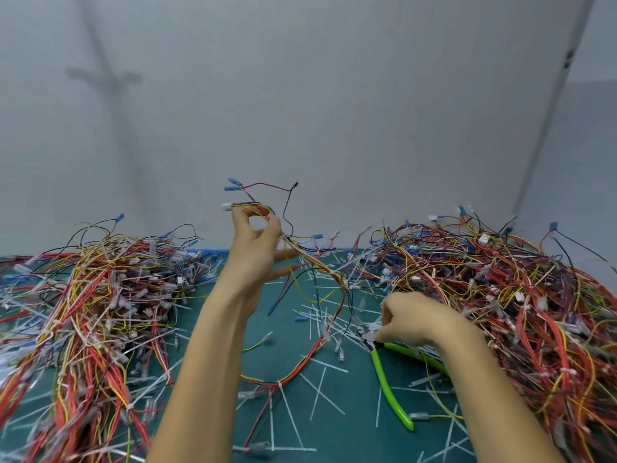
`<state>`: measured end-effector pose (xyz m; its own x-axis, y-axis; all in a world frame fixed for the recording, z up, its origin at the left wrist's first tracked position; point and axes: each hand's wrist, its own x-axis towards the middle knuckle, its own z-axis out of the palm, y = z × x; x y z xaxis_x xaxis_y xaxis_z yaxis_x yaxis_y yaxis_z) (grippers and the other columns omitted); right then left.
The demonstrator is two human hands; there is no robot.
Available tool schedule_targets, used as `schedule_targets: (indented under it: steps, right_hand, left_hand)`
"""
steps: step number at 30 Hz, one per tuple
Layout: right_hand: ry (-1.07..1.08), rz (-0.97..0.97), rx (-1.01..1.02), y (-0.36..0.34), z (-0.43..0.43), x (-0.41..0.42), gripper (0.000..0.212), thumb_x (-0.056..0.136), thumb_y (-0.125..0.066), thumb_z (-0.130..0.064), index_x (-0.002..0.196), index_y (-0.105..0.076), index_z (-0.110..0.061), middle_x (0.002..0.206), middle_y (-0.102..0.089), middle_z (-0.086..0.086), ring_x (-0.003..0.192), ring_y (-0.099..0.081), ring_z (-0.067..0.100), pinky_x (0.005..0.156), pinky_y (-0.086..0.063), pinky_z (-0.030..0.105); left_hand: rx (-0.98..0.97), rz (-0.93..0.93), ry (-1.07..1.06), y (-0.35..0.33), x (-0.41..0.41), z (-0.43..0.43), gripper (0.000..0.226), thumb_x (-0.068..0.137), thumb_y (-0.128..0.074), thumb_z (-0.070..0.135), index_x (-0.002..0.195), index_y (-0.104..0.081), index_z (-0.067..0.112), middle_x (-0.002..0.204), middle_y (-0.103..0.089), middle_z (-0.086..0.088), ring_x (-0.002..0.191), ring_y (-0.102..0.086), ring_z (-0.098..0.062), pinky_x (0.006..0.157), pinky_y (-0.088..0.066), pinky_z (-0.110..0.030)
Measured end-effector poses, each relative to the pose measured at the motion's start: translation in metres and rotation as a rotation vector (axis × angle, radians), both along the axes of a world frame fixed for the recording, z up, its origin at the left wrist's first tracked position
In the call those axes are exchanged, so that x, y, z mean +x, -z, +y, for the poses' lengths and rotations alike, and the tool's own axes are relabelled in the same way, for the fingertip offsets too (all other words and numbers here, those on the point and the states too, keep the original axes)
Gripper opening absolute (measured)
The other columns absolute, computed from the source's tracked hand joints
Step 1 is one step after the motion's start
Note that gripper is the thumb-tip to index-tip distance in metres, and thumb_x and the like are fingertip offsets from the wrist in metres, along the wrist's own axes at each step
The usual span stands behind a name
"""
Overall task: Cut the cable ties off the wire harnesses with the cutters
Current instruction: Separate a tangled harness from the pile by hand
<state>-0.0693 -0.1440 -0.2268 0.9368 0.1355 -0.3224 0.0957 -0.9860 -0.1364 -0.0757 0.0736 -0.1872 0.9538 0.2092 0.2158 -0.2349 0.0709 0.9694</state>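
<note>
My left hand (pixel 257 248) is raised over the green mat (pixel 347 412) and pinches a wire harness (pixel 320 272) between thumb and forefinger. Its red, yellow and black wires trail down to the mat, where a white cable tie (pixel 279 384) still binds them. My right hand (pixel 420 319) is low over the mat with its fingers curled down, and the fingertips pinch a small white piece (pixel 370 335). The green-handled cutters (pixel 389 385) lie on the mat just under that hand with their handles spread. No finger is around the handles.
A big heap of harnesses (pixel 93 302) fills the left side and another heap (pixel 521 295) fills the right. Several cut white ties (pixel 320 392) and loose terminals litter the mat between them. A grey wall (pixel 334 111) stands close behind.
</note>
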Motion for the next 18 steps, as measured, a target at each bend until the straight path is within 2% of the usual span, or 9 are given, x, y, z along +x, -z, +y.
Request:
schedule_targets:
  steps: [2,4,5,7,9,13,18]
  right_hand:
    - [-0.022,0.043,-0.053,0.008,0.004,0.003,0.036,0.086,-0.072,-0.032,0.112,-0.060,-0.010,0.112,-0.063,0.009,0.101,-0.062,0.027,0.091,-0.054,0.042]
    - [-0.027,0.046,-0.098,0.015,0.005,0.007,0.035,0.085,-0.073,-0.023,0.114,-0.058,-0.010,0.117,-0.061,0.009,0.107,-0.060,0.029,0.096,-0.051,0.045]
    - [-0.018,0.040,-0.103,0.018,0.005,0.008,0.031,0.085,-0.073,-0.020,0.111,-0.059,-0.010,0.114,-0.061,0.009,0.105,-0.059,0.029,0.094,-0.050,0.044]
    - [-0.013,0.010,-0.098,0.024,0.004,0.010,0.017,0.085,-0.071,-0.017,0.089,-0.055,-0.011,0.092,-0.058,0.005,0.093,-0.056,0.028,0.082,-0.047,0.036]
    - [-0.006,-0.019,-0.078,0.026,0.005,0.010,0.022,0.086,-0.070,-0.021,0.078,-0.051,-0.013,0.081,-0.053,0.005,0.086,-0.054,0.028,0.075,-0.043,0.035]
    - [-0.007,-0.089,-0.014,0.026,0.001,0.009,0.022,0.083,-0.074,-0.025,0.100,-0.069,-0.012,0.104,-0.069,0.008,0.099,-0.063,0.028,0.087,-0.054,0.041]
    - [-0.047,-0.153,-0.033,0.027,0.001,0.011,0.022,0.094,-0.062,-0.030,0.104,-0.061,-0.010,0.111,-0.064,0.010,0.102,-0.060,0.030,0.090,-0.051,0.043]
  left_hand:
    - [0.031,0.001,0.015,0.000,0.000,-0.007,0.012,0.103,-0.046,0.025,0.106,-0.034,0.025,0.099,-0.054,-0.003,0.061,-0.067,-0.015,0.077,-0.061,-0.043]
    - [0.032,-0.028,0.026,0.000,-0.001,-0.013,0.015,0.103,-0.047,0.022,0.109,-0.034,0.022,0.098,-0.056,-0.004,0.057,-0.065,-0.014,0.075,-0.061,-0.037]
    - [0.023,-0.045,0.035,0.000,0.000,-0.015,0.015,0.103,-0.048,0.020,0.111,-0.035,0.021,0.097,-0.055,-0.005,0.056,-0.064,-0.013,0.072,-0.060,-0.033]
    - [0.003,-0.064,0.035,0.001,-0.001,-0.019,0.017,0.102,-0.050,0.017,0.115,-0.039,0.017,0.094,-0.055,-0.004,0.055,-0.064,-0.012,0.068,-0.058,-0.027]
    - [-0.038,-0.081,0.002,0.001,-0.001,-0.020,0.018,0.101,-0.052,0.016,0.118,-0.044,0.014,0.091,-0.057,-0.002,0.054,-0.064,-0.011,0.065,-0.058,-0.026]
    - [-0.112,-0.106,-0.092,0.000,0.001,-0.020,0.007,0.100,-0.052,0.011,0.107,-0.053,0.011,0.083,-0.062,0.000,0.052,-0.066,-0.011,0.060,-0.058,-0.026]
    - [-0.168,-0.117,-0.124,-0.004,0.001,-0.019,0.010,0.103,-0.039,0.009,0.096,-0.044,0.015,0.089,-0.053,-0.002,0.061,-0.073,-0.020,0.062,-0.060,-0.031]
